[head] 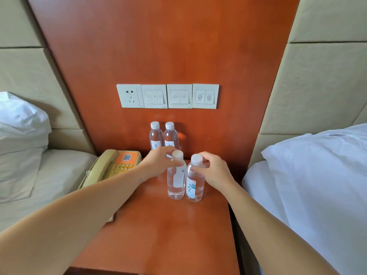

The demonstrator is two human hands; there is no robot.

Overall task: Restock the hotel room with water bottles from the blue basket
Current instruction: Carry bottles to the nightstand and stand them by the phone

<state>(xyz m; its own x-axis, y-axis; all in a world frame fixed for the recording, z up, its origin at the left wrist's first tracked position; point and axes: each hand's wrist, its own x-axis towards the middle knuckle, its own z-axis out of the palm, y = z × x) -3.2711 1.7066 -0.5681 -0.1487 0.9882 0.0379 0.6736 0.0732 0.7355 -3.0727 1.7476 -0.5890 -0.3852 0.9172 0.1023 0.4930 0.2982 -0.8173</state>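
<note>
Two clear water bottles with white caps stand side by side on the wooden nightstand (168, 231). My left hand (158, 164) grips the left bottle (175, 183) just under its cap. The right bottle (195, 185) is held around its shoulder by my right hand (214, 171). Two more bottles stand upright at the back against the wooden panel, one on the left (155, 135) and one on the right (170, 135). The blue basket is not in view.
A beige telephone (111, 167) with an orange keypad sits at the nightstand's left. Wall switches and a socket (167, 96) are above the bottles. Beds with white pillows flank the nightstand, left (21, 124) and right (313, 175).
</note>
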